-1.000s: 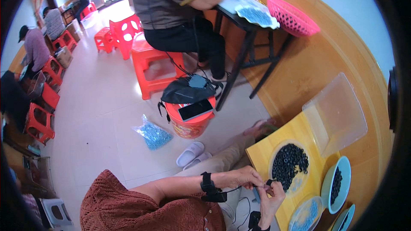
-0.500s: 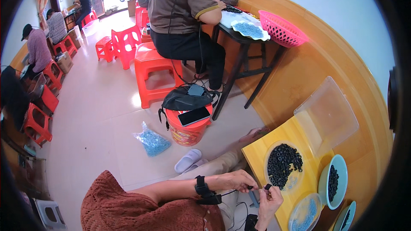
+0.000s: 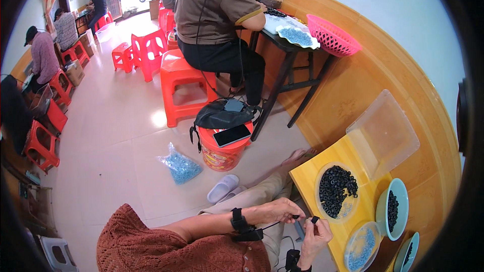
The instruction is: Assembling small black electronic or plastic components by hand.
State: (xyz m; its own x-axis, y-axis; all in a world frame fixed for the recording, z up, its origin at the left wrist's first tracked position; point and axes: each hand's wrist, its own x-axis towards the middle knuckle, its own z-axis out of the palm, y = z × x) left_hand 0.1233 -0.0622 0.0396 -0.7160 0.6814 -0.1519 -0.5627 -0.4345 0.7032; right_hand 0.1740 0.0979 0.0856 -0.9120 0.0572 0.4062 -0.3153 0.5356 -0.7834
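Observation:
My left hand (image 3: 281, 210), a black strap on its wrist, has its thumb and fingertips pinched on a small black piece (image 3: 296, 217). Just to the right, my right hand (image 3: 316, 235) grips another small black piece (image 3: 315, 219) between thumb and fingers. A narrow gap separates the two hands, held over my lap by the yellow table's (image 3: 302, 171) edge. Nearest to them on the table is a clear round dish (image 3: 318, 187) of black rings (image 3: 333, 191). Closer to me lies a second clear dish (image 3: 375, 255) with small light-blue pieces (image 3: 360, 252).
Two pale green bowls (image 3: 403, 196) with black pieces stand at the table's right. A clear plastic lid (image 3: 388, 131) leans against the wall. A red bucket (image 3: 222, 158) carries a bag and phone (image 3: 232, 135). A bag of blue pieces (image 3: 182, 167) lies on the floor. Other people sit beyond.
The view has shifted slightly. My hands keep their pinched grips, with the black pieces still at the fingertips and a little space between them.

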